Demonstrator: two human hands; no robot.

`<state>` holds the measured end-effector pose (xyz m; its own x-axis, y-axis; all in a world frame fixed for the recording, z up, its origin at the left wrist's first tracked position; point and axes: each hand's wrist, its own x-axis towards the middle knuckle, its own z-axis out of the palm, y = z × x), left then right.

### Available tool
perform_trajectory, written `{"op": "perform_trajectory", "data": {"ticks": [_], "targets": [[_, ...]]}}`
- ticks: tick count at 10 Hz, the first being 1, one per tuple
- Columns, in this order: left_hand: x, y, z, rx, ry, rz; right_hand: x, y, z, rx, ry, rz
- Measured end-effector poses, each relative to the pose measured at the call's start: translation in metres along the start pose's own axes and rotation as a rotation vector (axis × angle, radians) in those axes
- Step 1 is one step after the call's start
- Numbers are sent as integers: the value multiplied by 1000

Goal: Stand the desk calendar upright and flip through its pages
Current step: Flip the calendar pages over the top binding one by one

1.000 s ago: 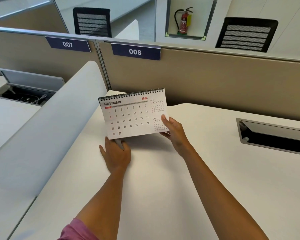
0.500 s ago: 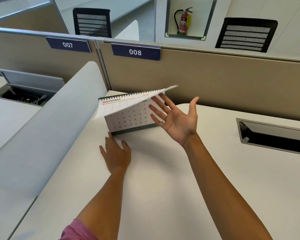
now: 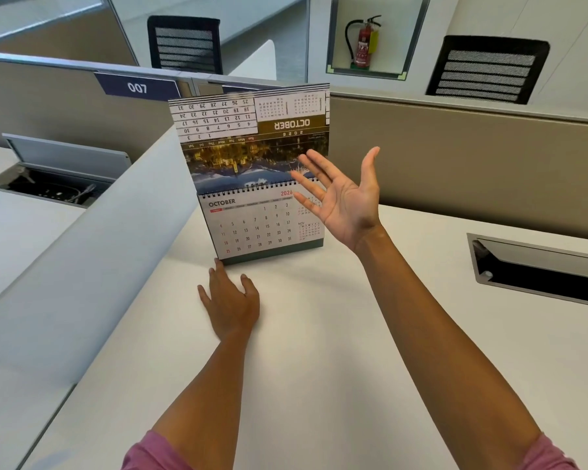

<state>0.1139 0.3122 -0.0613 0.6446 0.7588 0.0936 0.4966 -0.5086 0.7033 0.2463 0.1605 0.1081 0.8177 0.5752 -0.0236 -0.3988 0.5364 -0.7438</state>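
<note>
The spiral-bound desk calendar [image 3: 252,225] stands upright on the white desk [image 3: 319,334], its front page reading OCTOBER. One page [image 3: 252,130] sticks up above the spiral, its printed side upside down with a night photo. My right hand [image 3: 343,195] is open, palm up, fingers spread at the calendar's right edge by the spiral; whether they touch the raised page I cannot tell. My left hand [image 3: 230,300] lies flat on the desk with fingers apart, fingertips touching the calendar's base at its front left corner.
A white curved divider [image 3: 82,266] runs along the left. Beige partition panels [image 3: 455,157] stand behind the calendar, one labelled 007. A cable tray slot [image 3: 537,269] is sunk into the desk at right; another open tray [image 3: 48,184] sits far left.
The NOVEMBER page went up from the front and now stands vertical above the spiral, showing OCTOBER beneath. My right hand let go of it and opened. My left hand stayed put.
</note>
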Motion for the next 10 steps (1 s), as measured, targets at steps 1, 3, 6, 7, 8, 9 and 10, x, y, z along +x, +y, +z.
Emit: {"op": "perform_trajectory", "data": {"ticks": [1, 3, 6, 7, 8, 9, 10], "targets": [[0, 0, 0, 4, 0, -3, -2, 8, -4, -37, 41, -1], [1, 0, 0, 4, 0, -3, -10, 23, -29, -126, 192, -54], [0, 1, 0, 13, -4, -4, -19, 69, -65, -573, 536, -41], [0, 1, 0, 29, 0, -1, -20, 81, -70, -695, 536, 63], [0, 2, 0, 29, -3, -5, -18, 84, -70, -758, 511, 118], [-1, 2, 0, 28, -5, -2, -18, 84, -66, -788, 457, 130], [0, 1, 0, 22, 1, -1, -21, 84, -61, -812, 448, 90]]}}
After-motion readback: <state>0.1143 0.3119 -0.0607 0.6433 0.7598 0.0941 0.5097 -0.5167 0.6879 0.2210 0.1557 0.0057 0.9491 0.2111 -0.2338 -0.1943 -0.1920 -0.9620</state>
